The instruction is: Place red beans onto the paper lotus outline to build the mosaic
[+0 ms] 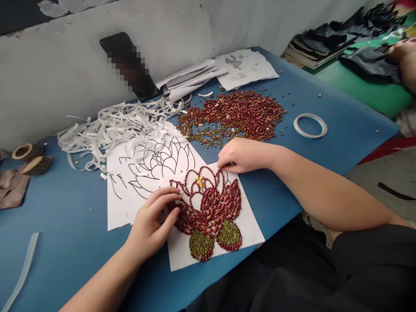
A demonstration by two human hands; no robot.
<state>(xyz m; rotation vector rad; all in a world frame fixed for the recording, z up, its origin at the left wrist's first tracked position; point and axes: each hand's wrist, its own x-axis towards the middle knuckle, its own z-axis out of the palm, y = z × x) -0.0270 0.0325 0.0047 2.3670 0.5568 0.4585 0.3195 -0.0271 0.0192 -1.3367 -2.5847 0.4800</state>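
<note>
A white sheet [251,234] lies at the table's front edge, bearing a lotus picture [211,203] made of red beans, with two round patches of green beans [201,245] below. Some upper petals are only outlined in red beans, and a small yellow piece [199,181] sits among them. My left hand [157,219] rests with fingers apart on the picture's left side. My right hand [242,156] is closed in a pinch at the sheet's upper right edge, by a petal outline; whatever is between the fingertips is hidden.
Behind is a pile of red and green beans [240,115]. Printed lotus sheets [121,203] lie left, under curled paper strips [120,125]. A tape roll [310,125] lies right, a phone [130,65] leans on the wall. Another person's hand [404,50] shows far right.
</note>
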